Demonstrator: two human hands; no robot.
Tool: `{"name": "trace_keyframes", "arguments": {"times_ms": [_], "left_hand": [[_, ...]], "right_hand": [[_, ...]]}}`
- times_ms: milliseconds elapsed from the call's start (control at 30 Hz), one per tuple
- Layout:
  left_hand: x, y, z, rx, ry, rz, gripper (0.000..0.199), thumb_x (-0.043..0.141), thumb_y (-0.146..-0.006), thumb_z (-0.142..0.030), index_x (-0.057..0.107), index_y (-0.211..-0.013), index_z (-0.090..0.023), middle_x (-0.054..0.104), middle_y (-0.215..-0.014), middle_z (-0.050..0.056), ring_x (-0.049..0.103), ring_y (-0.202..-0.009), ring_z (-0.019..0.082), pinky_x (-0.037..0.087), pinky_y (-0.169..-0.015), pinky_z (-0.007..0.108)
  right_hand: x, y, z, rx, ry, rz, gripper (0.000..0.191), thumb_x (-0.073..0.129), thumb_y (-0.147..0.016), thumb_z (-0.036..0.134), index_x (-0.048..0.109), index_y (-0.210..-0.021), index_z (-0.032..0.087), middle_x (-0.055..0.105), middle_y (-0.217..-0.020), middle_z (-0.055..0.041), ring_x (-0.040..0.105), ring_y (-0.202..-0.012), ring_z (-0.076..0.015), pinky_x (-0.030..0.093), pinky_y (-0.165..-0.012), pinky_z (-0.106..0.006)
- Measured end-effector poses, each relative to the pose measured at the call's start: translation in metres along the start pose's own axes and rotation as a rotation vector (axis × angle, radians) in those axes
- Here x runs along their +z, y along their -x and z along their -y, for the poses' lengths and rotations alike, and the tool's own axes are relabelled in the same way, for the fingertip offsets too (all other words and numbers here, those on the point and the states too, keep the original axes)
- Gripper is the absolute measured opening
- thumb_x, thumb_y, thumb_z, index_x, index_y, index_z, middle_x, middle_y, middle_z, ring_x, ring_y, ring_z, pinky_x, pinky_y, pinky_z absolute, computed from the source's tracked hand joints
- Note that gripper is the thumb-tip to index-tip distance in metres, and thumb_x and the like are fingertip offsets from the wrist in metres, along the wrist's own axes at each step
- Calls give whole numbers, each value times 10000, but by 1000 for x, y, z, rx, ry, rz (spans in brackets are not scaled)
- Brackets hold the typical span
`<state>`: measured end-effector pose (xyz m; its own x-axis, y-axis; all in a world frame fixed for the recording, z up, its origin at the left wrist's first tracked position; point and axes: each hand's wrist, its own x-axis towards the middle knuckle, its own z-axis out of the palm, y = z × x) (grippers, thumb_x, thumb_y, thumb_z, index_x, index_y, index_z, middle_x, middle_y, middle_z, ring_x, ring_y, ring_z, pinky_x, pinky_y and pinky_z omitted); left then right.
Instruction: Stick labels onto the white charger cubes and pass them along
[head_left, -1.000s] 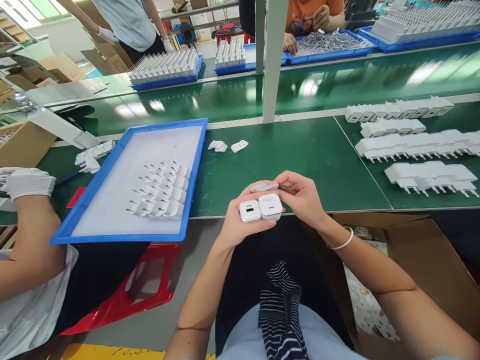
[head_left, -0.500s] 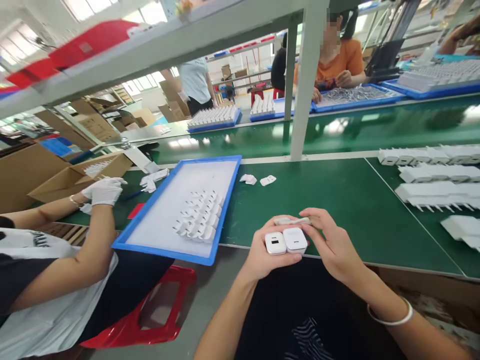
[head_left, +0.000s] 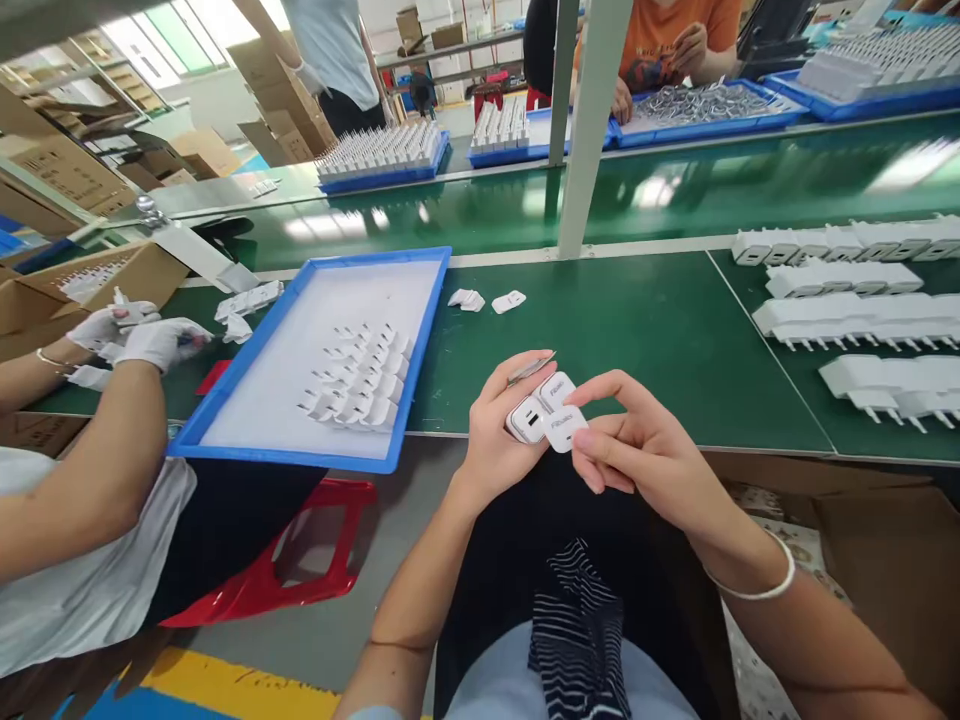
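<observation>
My left hand [head_left: 491,440] is closed around a white charger [head_left: 526,421], whose end face shows two dark ports. Beside it is a second white piece [head_left: 556,389] with printed lettering. Thin plates [head_left: 531,368] are tucked under the fingers of the same hand. Between thumb and fingers, my right hand [head_left: 637,440] pinches a white face plate [head_left: 564,430] with lettering and a small slot. That plate overlaps the front of the charger pieces; whether it touches them I cannot tell. Loose white face plates [head_left: 509,302] lie on the green bench [head_left: 637,320] beyond.
A blue-rimmed tray [head_left: 442,300] with rows of white chargers [head_left: 360,375] stands left. More charger rows [head_left: 855,315] lie right. A neighbour's gloved hands [head_left: 161,345] work at far left. A post [head_left: 589,130] rises behind the bench; a red stool [head_left: 337,540] stands below.
My right hand has moved from behind the chargers to their front, now pinching a face plate. My left hand has tilted the chargers. The view has tipped downward.
</observation>
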<state>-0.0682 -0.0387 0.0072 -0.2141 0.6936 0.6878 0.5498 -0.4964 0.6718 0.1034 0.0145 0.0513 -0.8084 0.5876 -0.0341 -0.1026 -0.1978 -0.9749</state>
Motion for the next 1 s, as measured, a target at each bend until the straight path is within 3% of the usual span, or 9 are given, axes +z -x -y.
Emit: {"name": "trace_keyframes", "arguments": {"times_ms": [233, 367, 500, 633, 733, 867, 1000], "left_hand": [[1, -1, -4, 29, -40, 4, 438, 771, -857, -187, 688, -1284, -238, 657, -1348, 113, 663, -1222, 253, 624, -988, 420], [1, 0, -5, -1, -63, -9, 456, 807, -833, -223, 691, -1274, -239, 652, -1343, 115, 661, -1223, 262, 616, -997, 428], [6, 4, -6, -34, -89, -54, 473, 808, -815, -177, 694, -1271, -235, 651, -1341, 114, 657, -1218, 259, 598, -1019, 434], [14, 8, -3, -93, -98, -122, 474, 784, -807, -130, 702, -1264, -223, 646, -1348, 119, 653, -1222, 255, 589, -1026, 428], [20, 10, 0, -120, -97, -164, 453, 783, -812, -151, 708, -1252, -228, 652, -1339, 115, 654, -1223, 264, 591, -1020, 440], [27, 12, 4, -130, -84, -186, 440, 795, -811, -175, 712, -1242, -211, 654, -1329, 126, 649, -1233, 267, 593, -1011, 425], [32, 13, 9, -51, -153, -234, 429, 783, -833, -200, 696, -1253, -199, 655, -1321, 131, 660, -1211, 263, 594, -1003, 429]], "right_hand": [[9, -4, -8, -57, 3, -89, 213, 668, -937, 427, 578, -1049, 269, 623, -547, 52, 402, -395, -103, 334, -438, -274], [6, 1, -9, -107, 52, -127, 220, 630, -965, 430, 511, -1093, 297, 634, -595, 42, 474, -437, -141, 387, -481, -318], [2, 2, -20, -218, 249, -271, 172, 565, -1001, 395, 434, -1028, 287, 596, -657, 31, 560, -529, -184, 435, -581, -373], [1, -5, -30, -184, 512, -378, 96, 465, -1027, 335, 390, -1042, 279, 545, -630, 49, 539, -480, -186, 367, -533, -352], [0, -8, -32, -155, 652, -400, 99, 475, -1020, 342, 408, -1019, 269, 559, -621, 47, 545, -469, -182, 337, -520, -336], [-3, -9, -33, -218, 656, -375, 100, 495, -1024, 318, 467, -951, 255, 640, -726, 11, 634, -657, -177, 439, -641, -315], [-5, -5, -33, -314, 770, -473, 119, 555, -995, 263, 594, -888, 225, 612, -790, -13, 550, -703, -159, 425, -667, -307]]}}
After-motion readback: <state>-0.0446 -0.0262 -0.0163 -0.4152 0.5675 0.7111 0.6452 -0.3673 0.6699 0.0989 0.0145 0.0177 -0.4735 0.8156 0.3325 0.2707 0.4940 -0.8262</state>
